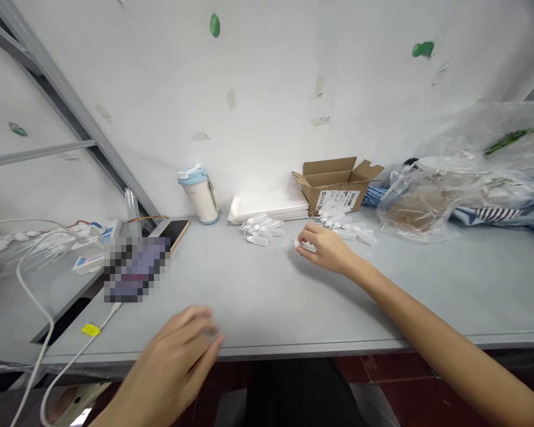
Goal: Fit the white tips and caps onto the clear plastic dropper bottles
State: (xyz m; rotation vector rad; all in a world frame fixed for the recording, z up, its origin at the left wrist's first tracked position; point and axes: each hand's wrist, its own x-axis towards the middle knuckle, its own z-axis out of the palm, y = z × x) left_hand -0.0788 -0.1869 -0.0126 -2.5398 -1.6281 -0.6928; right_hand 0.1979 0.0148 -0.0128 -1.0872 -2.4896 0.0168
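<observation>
My right hand (323,246) reaches across the grey table, its fingers pinched on a small translucent white bottle (297,244) with a thin tip. Most of that piece is hidden behind the fingers. To its left lies a pile of similar small white bottles (262,230). A second pile of them (353,228) lies just beyond and to the right of the hand, in front of the cardboard box. My left hand (182,350), somewhat blurred, hovers near the table's front edge. Its fingers are loosely bent, the thumb is apart, and nothing shows in it.
An open cardboard box (333,184) and a stack of flat white pieces (269,209) stand by the wall. A blue-lidded cup (200,196) is left of them. A phone (178,231), a blurred-out item and a white cable (78,367) lie left; plastic bags (422,201) lie right.
</observation>
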